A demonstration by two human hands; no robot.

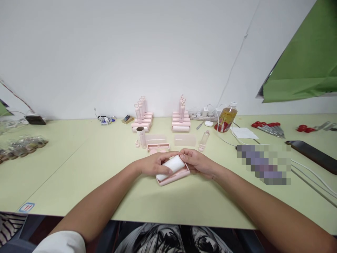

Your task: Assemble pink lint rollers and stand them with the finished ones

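My left hand [158, 163] is closed over a white lint roll [172, 168], its thumb along the front side. The roll lies tilted in a pink lint roller head [175, 177], just above the table. At the right end, the fingers of my right hand [196, 162] pinch the end of the roll and the pink housing. Beyond my hands are a second pink roller head [158, 147], a cardboard-cored roll [140, 130], clear pink covers [185, 140] and a clear handle [204, 138].
Assembled pink lint rollers stand in a left row [142, 123] and a right row [181, 121] by the wall. To the right are a drink bottle [225, 117], red-handled tools [268, 129], cables and a black phone [313, 154]. Wrapped items [23, 147] lie far left.
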